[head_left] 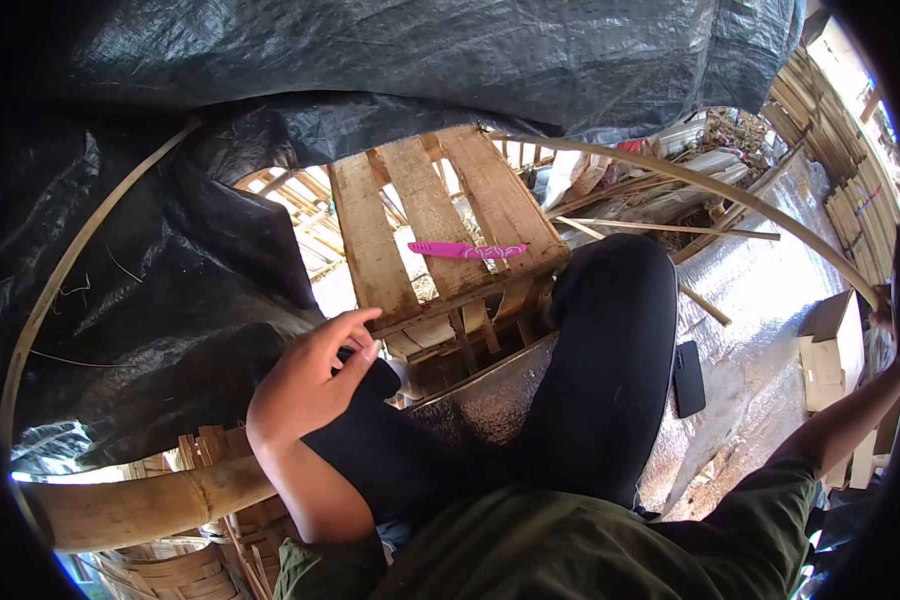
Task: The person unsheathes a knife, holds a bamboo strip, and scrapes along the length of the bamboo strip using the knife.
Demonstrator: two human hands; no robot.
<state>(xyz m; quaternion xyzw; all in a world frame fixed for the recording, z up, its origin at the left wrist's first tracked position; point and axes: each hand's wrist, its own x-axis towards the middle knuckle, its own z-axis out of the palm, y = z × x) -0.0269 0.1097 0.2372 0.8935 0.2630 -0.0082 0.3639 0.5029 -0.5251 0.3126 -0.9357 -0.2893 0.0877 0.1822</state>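
My left hand (pixel 320 375) is raised over my left thigh, beside the near left corner of a slatted wooden stand (pixel 425 190). Its fingers are loosely bent, thumb and index finger apart, with nothing visible between them. Across the slats lies a pink sheath or handle with a white pattern (pixel 465 250), touched by neither hand. At the far right edge my right hand (pixel 881 314), small and partly hidden, is closed round the lower end of a long curved bamboo strip (pixel 690 180).
Dark tarpaulin (pixel 400 50) hangs above and at left. A black phone (pixel 689 379) lies on silvery sheeting (pixel 750 290) right of my knee, near a cardboard box (pixel 823 370). A thick bamboo pole (pixel 150 508) is at lower left, above a woven basket (pixel 175 572).
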